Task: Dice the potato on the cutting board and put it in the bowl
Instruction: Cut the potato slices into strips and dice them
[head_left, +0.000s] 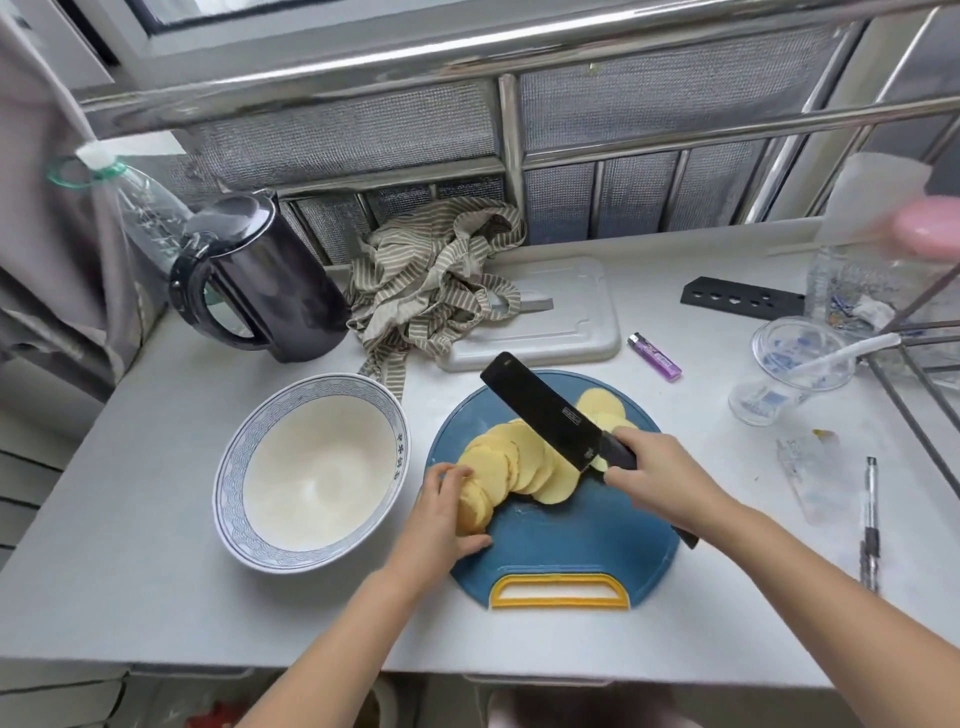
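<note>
Potato (524, 462) already in thin round slices, fanned on cutting board (571, 540), not yet diced. Left hand (441, 514) fingers curled over near end of fan, thumb under stack edge, gripping it. Right hand (654, 478) fingers wrapped tight on handle of knife (540, 410); blade slants across slices beyond right knuckles. Bowl (291, 447) just left of left fingers, no potato inside. Slices likely light, stiff, wet-slippery, prone to slide; best held from above in a claw, fingertips tucked back.
</note>
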